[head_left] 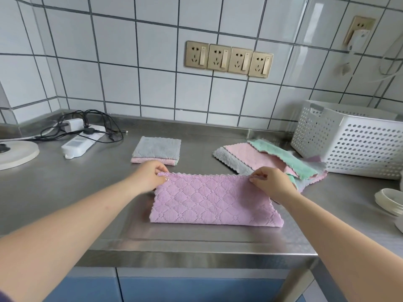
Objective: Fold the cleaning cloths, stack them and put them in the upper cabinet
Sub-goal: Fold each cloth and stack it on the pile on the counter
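Low in the frame, a steel tabletop (65, 192) is carrying a lilac cloth (213, 203) folded in half at centre. The left hand (150, 175) and right hand (270, 182) are each pinching a far corner, grip clamped. Behind, a folded stack (157, 150) is lying centre, loose cloths (272, 160) and a white basket (349, 140) at right, before a tiled wall (130, 62).

Both hands (152, 174) (269, 182) pinch the folded purple cloth's (213, 201) far corners on the counter (65, 188).
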`<state>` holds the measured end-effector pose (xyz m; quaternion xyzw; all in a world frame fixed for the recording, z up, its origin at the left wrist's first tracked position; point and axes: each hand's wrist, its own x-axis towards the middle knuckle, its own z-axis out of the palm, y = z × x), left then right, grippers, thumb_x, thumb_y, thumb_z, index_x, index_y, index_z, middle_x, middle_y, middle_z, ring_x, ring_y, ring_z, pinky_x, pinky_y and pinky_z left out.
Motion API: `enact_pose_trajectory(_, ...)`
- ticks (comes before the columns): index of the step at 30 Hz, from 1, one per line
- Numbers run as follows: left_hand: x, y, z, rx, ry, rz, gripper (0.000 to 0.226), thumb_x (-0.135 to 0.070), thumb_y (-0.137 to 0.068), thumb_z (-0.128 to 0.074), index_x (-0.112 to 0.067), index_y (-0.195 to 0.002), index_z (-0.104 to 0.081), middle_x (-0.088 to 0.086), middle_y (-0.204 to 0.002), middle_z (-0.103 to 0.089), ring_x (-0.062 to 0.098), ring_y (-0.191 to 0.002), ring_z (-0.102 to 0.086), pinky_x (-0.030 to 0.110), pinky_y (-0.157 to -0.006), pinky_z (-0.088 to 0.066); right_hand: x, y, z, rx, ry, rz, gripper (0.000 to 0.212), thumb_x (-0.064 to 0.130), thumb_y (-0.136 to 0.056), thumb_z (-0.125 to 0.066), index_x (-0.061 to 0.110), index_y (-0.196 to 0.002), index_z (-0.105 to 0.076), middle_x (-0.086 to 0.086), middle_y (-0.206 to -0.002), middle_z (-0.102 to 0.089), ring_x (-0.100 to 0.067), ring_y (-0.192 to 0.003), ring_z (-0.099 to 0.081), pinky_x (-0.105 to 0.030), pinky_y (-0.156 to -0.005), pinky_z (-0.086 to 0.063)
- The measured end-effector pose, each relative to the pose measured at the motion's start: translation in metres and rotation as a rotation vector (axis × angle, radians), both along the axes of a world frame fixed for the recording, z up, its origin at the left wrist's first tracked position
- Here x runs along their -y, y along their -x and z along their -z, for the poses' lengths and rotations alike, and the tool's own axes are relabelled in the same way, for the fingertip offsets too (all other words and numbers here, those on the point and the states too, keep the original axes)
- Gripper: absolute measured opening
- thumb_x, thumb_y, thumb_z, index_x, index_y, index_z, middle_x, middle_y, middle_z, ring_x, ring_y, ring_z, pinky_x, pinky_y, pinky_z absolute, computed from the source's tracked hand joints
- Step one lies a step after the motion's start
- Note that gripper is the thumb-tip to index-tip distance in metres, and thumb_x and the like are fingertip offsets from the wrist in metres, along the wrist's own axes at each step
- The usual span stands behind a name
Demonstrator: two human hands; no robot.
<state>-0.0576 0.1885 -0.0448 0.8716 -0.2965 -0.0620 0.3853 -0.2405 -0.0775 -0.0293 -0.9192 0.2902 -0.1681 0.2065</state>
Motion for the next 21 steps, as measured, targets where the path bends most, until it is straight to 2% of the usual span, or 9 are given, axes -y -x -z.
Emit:
enact_pose_trajectory(2, 0.004, -0.008, 0.003, 0.011, -0.023, -0.015, 0.011, -0.008, -0.083, -0.064, -0.016, -0.089, -0.059, -0.005, -0.074, -0.057, 0.011, -0.066, -0.051, 0.018, -0.052, -0.032, 0.004, -0.009, 0.004, -0.009, -0.018, 0.002, 0.016, 0.027, -0.087, -0.064, 0.018, -0.100, -0.067, 0.003, -0.091, -0.063, -0.014, -0.082, -0.054, -0.014, -0.052, -0.034)
enact_pose_trajectory(6, 0.011, -0.017, 0.007, 0.024, -0.059, -0.027, 0.017, -0.010, -0.084, -0.064, -0.013, -0.099, -0.060, -0.007, -0.074, -0.054, 0.005, -0.064, -0.048, 0.016, -0.052, -0.030, 0.011, -0.017, 0.011, -0.045, -0.027, 0.020, 0.015, 0.028, -0.088, -0.064, 0.020, -0.099, -0.067, 0.002, -0.094, -0.066, -0.014, -0.083, -0.055, -0.021, -0.055, -0.038)
enact_pose_trajectory(9, 0.014, -0.020, 0.009, 0.054, -0.120, -0.032, 0.021, -0.013, -0.084, -0.064, -0.012, -0.104, -0.061, -0.002, -0.083, -0.058, 0.012, -0.075, -0.053, 0.016, -0.054, -0.032, 0.016, -0.021, 0.015, -0.046, -0.033, 0.035, 0.013, 0.027, -0.088, -0.062, 0.020, -0.098, -0.068, 0.001, -0.099, -0.069, -0.015, -0.085, -0.057, -0.023, -0.064, -0.042)
enact_pose_trajectory(11, 0.014, -0.018, 0.009, 0.106, -0.183, -0.034, 0.025, -0.015, -0.084, -0.063, -0.013, -0.109, -0.060, 0.004, -0.099, -0.061, 0.018, -0.090, -0.056, 0.022, -0.065, -0.036, 0.016, -0.021, 0.015, -0.065, -0.001, 0.039, 0.016, 0.026, -0.089, -0.060, 0.019, -0.102, -0.067, -0.001, -0.105, -0.069, -0.016, -0.089, -0.058, -0.025, -0.070, -0.045)
enact_pose_trajectory(13, 0.015, -0.014, 0.009, 0.256, -0.244, -0.053, 0.030, -0.017, -0.085, -0.061, -0.015, -0.115, -0.058, 0.005, -0.117, -0.055, 0.020, -0.106, -0.053, 0.026, -0.083, -0.039, 0.011, -0.020, 0.013, -0.077, 0.079, 0.035, 0.023, 0.028, -0.091, -0.057, 0.019, -0.111, -0.065, -0.003, -0.116, -0.063, -0.020, -0.095, -0.060, -0.026, -0.074, -0.046)
enact_pose_trajectory(15, 0.018, -0.003, 0.007, 0.370, -0.232, -0.039, 0.031, -0.019, -0.088, -0.057, -0.017, -0.119, -0.057, 0.005, -0.125, -0.049, 0.023, -0.116, -0.048, 0.030, -0.097, -0.037, -0.001, -0.019, 0.011, -0.055, 0.181, -0.002, 0.029, 0.027, -0.092, -0.054, 0.020, -0.118, -0.062, -0.004, -0.127, -0.054, -0.024, -0.104, -0.058, -0.030, -0.083, -0.046)
enact_pose_trajectory(18, 0.033, 0.022, 0.007, 0.430, -0.231, 0.117, 0.033, -0.017, -0.092, -0.048, -0.017, -0.123, -0.057, 0.004, -0.129, -0.052, 0.024, -0.123, -0.046, 0.030, -0.103, -0.033, -0.037, -0.025, 0.010, -0.020, 0.281, -0.180, 0.034, 0.023, -0.093, -0.050, 0.020, -0.126, -0.059, -0.002, -0.138, -0.047, -0.023, -0.121, -0.050, -0.035, -0.102, -0.041)
enact_pose_trajectory(21, 0.054, 0.047, 0.016, 0.401, -0.296, 0.239, 0.038, -0.018, -0.095, -0.039, -0.016, -0.132, -0.050, 0.001, -0.140, -0.047, 0.020, -0.132, -0.039, 0.030, -0.107, -0.029, -0.077, -0.037, 0.022, -0.144, 0.271, -0.317, 0.041, 0.025, -0.095, -0.042, 0.025, -0.135, -0.049, 0.000, -0.148, -0.037, -0.021, -0.133, -0.039, -0.040, -0.111, -0.029)
